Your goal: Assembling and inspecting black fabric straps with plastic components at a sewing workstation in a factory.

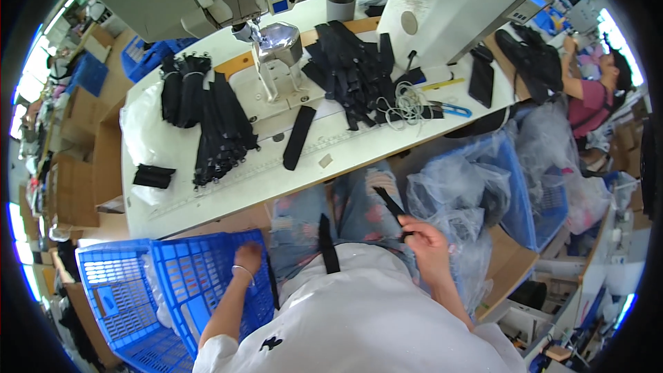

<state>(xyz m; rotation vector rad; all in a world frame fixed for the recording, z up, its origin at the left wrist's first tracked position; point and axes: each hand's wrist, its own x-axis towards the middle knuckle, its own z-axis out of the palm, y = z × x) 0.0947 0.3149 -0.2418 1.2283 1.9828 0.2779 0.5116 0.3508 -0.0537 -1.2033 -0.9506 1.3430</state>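
My right hand [423, 236] is closed on one end of a short black strap [388, 200], in front of the table edge above my right thigh. The strap points up and left from my fingers. At the right rim of the blue plastic basket [200, 252] is my left hand [248, 258], its fingers too hidden to make out. Another black strap piece [328, 244] lies over my lap, on the white shirt and ripped jeans. On the table, a single black strap [299, 138] rests in front of the sewing machine [275, 48].
Bundled black straps [224, 131] lie left of the machine, and a loose pile [356, 72] lies right. Near the right end are tangled cord [407, 105], a blue-handled cutter [452, 109] and a phone [481, 83]. Plastic bags [459, 183] stand right; a person [590, 93] sits beyond.
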